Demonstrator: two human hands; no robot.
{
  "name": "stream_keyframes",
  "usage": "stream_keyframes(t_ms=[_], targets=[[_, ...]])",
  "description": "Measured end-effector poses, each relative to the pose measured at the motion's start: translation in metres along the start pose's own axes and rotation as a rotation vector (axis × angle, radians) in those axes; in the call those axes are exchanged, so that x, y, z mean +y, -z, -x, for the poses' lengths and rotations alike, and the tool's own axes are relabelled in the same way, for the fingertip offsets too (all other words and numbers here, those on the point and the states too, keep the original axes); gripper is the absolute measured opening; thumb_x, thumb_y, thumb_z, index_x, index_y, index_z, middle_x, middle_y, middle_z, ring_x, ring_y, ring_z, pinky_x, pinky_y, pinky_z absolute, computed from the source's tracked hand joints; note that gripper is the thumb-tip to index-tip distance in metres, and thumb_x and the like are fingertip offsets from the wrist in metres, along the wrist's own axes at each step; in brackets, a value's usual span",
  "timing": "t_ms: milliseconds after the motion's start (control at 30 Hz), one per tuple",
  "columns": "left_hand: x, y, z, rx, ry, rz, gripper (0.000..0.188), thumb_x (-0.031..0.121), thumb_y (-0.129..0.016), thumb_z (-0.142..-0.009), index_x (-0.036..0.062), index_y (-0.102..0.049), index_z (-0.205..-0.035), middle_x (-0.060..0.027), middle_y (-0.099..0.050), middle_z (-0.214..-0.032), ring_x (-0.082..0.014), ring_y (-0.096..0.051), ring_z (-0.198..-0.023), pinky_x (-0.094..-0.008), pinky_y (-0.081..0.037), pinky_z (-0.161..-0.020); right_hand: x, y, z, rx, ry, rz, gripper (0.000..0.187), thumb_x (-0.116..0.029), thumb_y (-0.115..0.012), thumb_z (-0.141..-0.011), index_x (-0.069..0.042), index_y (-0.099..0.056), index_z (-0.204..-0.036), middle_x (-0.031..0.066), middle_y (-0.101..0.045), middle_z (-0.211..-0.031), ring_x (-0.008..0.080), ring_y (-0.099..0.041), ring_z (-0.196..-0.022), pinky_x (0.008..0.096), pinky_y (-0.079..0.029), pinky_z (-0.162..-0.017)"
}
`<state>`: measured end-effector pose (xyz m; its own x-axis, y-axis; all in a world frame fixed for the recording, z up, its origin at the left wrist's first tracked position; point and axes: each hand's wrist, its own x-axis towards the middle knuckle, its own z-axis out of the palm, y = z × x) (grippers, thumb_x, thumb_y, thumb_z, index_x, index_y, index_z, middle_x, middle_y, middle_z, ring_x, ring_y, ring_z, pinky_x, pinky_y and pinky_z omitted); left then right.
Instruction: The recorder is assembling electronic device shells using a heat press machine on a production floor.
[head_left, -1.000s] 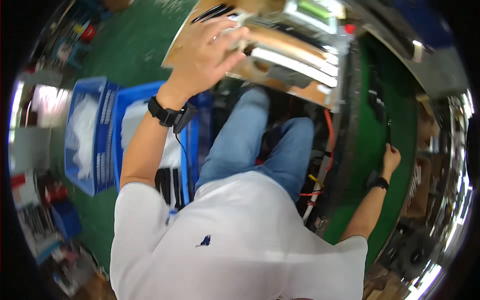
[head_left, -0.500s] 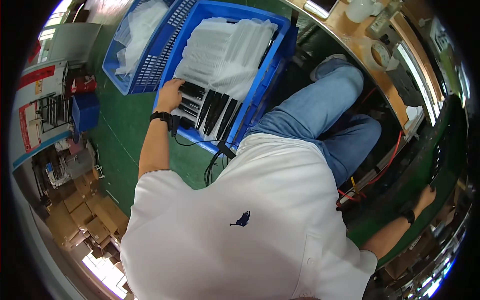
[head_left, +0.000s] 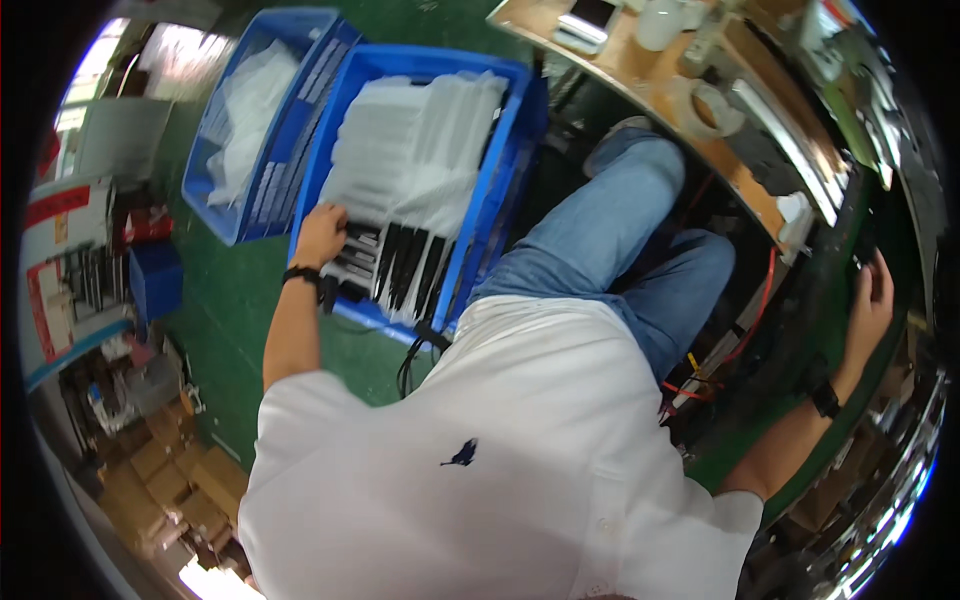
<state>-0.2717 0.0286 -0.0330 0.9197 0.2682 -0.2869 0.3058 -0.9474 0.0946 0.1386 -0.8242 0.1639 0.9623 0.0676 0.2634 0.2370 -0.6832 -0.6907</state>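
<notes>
Left hand (head_left: 320,235) sits left of centre in the frame, reaching down into the near blue crate (head_left: 490,215) on the green floor (head_left: 225,310). It rests on the row of black flat parts (head_left: 395,268) stacked on edge at the crate's lower end, fingers curled over the leftmost ones. Cannot tell if the grip is pinching one or just lying on top; fingertips are hidden. White foam sleeves (head_left: 420,150) fill the rest of that crate, above the black parts. A second blue crate (head_left: 290,160) stands just beside it at upper left, holding more white bagged pieces.

Handling, as a judgement: the black parts look thin, stiff and light, packed close, so one should lift by its top edge with thumb and finger. Probably smooth, may slide. The foam sleeves look soft and very light.

Pose: left arm extended straight down and away from the body, black wrist strap (head_left: 300,275) on, palm down. Right hand (head_left: 868,300) is far off at the right edge of the frame, arm stretched out, fingers wrapped around a dark object (head_left: 862,250) on the green-edged counter (head_left: 800,330); the grip is closed round it. What the object is, too small to say. Black band on that wrist too.
</notes>
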Motion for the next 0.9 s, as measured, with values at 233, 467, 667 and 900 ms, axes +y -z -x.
stream_keyframes(t_ms=[233,467,667,900], targets=[[0.037,0.092,-0.013,0.060,0.228,0.299,0.024,0.007,-0.065,-0.096,0.0037,-0.062,-0.120,-0.0233,-0.071,-0.111,-0.0429,-0.066,-0.113,-0.0490,-0.052,-0.092,-0.116,-0.052,-0.015,-0.036,0.207,-0.015,0.035,-0.007,-0.069,-0.103,-0.002,-0.068,-0.138,0.0040,-0.064,-0.118,0.0097,-0.060,-0.098,0.0264,-0.051,-0.088],[0.200,0.203,-0.122,0.534,-0.188,0.613,0.036,0.006,-0.070,-0.100,-0.0032,-0.058,-0.132,-0.0164,-0.067,-0.120,-0.0265,-0.066,-0.112,-0.0362,-0.051,-0.103,-0.170,-0.096,-0.062,-0.175,0.261,0.105,0.045,-0.035,-0.078,-0.096,-0.001,-0.072,-0.125,0.0173,-0.073,-0.105,0.0237,-0.070,-0.090,0.0363,-0.056,-0.080],[0.398,0.276,-0.194,0.678,-0.875,0.538,0.033,0.006,-0.076,-0.093,0.0026,-0.071,-0.126,-0.0129,-0.065,-0.120,-0.0263,-0.067,-0.110,-0.0318,-0.054,-0.097,-0.164,-0.056,-0.032,0.110,0.298,0.005,0.029,-0.022,-0.080,-0.096,-0.001,-0.074,-0.116,0.0052,-0.069,-0.090,0.0109,-0.049,-0.065,0.0265,-0.045,-0.063],[0.527,0.292,-0.231,0.609,-1.146,0.424,0.024,0.023,-0.078,-0.092,0.0098,-0.079,-0.112,-0.0102,-0.076,-0.115,-0.0298,-0.070,-0.109,-0.0421,-0.053,-0.098,0.007,0.053,0.058,0.466,-0.225,0.077,0.036,-0.026,-0.080,-0.098,0.004,-0.077,-0.119,0.0087,-0.075,-0.113,0.0147,-0.069,-0.097,0.0286,-0.054,-0.087]])
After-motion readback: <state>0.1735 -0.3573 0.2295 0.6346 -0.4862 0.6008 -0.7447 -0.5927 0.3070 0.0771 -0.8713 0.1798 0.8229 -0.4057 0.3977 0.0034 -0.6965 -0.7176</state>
